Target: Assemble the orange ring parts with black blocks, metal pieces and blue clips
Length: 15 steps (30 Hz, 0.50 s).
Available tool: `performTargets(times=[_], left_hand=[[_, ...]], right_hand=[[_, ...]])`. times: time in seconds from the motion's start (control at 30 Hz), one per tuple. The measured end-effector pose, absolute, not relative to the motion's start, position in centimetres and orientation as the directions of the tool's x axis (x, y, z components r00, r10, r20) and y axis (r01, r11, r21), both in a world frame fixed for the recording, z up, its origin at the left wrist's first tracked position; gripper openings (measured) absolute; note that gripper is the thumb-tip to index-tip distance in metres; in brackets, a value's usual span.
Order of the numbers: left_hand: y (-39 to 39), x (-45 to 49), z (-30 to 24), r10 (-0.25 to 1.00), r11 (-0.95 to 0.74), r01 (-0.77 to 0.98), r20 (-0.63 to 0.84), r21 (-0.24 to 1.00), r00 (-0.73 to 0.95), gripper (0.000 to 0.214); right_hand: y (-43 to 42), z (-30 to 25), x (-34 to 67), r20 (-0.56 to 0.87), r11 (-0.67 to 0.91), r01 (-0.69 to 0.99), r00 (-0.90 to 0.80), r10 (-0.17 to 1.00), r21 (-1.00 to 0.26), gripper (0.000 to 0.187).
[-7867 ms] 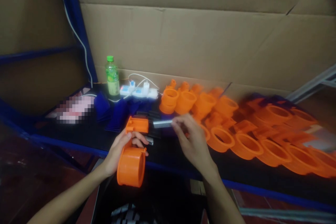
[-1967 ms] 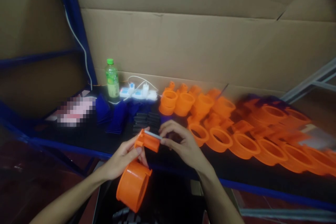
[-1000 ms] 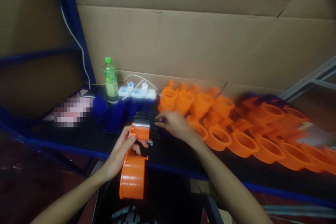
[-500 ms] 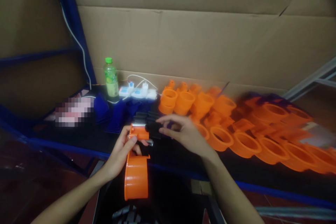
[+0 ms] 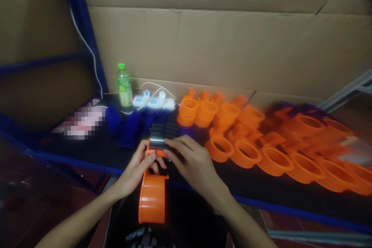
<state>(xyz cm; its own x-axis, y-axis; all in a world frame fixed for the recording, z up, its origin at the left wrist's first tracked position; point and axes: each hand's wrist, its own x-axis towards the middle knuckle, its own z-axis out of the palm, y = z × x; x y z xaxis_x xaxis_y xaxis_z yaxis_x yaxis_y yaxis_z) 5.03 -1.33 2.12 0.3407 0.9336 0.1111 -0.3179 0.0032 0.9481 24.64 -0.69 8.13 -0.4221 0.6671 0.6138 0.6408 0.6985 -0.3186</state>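
My left hand grips an orange plastic dispenser body by its neck, the round drum hanging below the table edge. A toothed metal strip sits along the top of its square head. My right hand lies over that head with the fingers curled, pressing a small black piece onto it. A stack of black pieces stands just behind, beside dark blue parts.
Several orange dispenser bodies cover the black table from the middle to the right. At the back left stand a green-capped bottle and a white power strip. Cardboard sheets form the back wall. A blue rack post rises on the left.
My right hand put a toothed metal strip on the orange head, reached to the black stack, and came back with a black piece, which it now presses on the head.
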Motion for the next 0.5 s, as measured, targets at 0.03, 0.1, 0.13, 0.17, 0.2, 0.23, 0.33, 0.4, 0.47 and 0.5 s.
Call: performTargets(times=[0.03, 0.1, 0.13, 0.17, 0.2, 0.23, 0.33, 0.4, 0.47, 0.5], left_hand=[[-1.3, 5.0, 2.1, 0.932, 0.002, -0.319, 0.113, 0.948, 0.343, 0.037], [-1.3, 5.0, 2.0, 0.93, 0.007, -0.336, 0.118, 0.942, 0.35, 0.036], [-1.3, 4.9, 2.0, 0.928, 0.019, -0.356, 0.116, 0.934, 0.354, 0.036], [-1.3, 4.9, 2.0, 0.926, 0.038, -0.38, 0.11, 0.924, 0.36, 0.036], [-1.2, 4.9, 2.0, 0.925, 0.063, -0.408, 0.1, 0.911, 0.367, 0.037], [-1.1, 4.8, 2.2, 0.922, 0.095, -0.434, 0.085, 0.896, 0.377, 0.038], [-0.8, 4.5, 2.7, 0.899, 0.243, -0.474, -0.012, 0.847, 0.438, 0.043], [-0.7, 4.3, 3.1, 0.863, 0.352, -0.472, -0.086, 0.808, 0.497, 0.048], [-0.6, 4.0, 3.2, 0.826, 0.423, -0.464, -0.121, 0.778, 0.55, 0.055], [-0.6, 3.9, 3.2, 0.813, 0.439, -0.461, -0.122, 0.771, 0.57, 0.059]], right_hand=[[-0.7, 8.1, 24.7, 0.613, 0.697, 0.645, -0.424, 0.667, -0.313, 0.024], [-0.9, 8.2, 24.8, 0.598, 0.694, 0.646, -0.432, 0.675, -0.318, 0.027], [-0.9, 8.4, 24.9, 0.588, 0.697, 0.636, -0.438, 0.68, -0.332, 0.029], [-1.0, 8.5, 25.0, 0.577, 0.702, 0.616, -0.446, 0.684, -0.356, 0.031], [-1.1, 8.6, 25.2, 0.567, 0.708, 0.589, -0.452, 0.689, -0.39, 0.034], [-1.1, 8.8, 25.4, 0.561, 0.709, 0.56, -0.449, 0.695, -0.429, 0.035], [-0.7, 9.1, 26.3, 0.544, 0.656, 0.557, -0.383, 0.747, -0.509, 0.03], [0.0, 9.2, 27.3, 0.519, 0.58, 0.657, -0.319, 0.793, -0.482, 0.027], [1.0, 9.3, 28.3, 0.465, 0.488, 0.786, -0.294, 0.835, -0.38, 0.028], [1.5, 9.3, 28.8, 0.428, 0.443, 0.84, -0.291, 0.856, -0.314, 0.029]])
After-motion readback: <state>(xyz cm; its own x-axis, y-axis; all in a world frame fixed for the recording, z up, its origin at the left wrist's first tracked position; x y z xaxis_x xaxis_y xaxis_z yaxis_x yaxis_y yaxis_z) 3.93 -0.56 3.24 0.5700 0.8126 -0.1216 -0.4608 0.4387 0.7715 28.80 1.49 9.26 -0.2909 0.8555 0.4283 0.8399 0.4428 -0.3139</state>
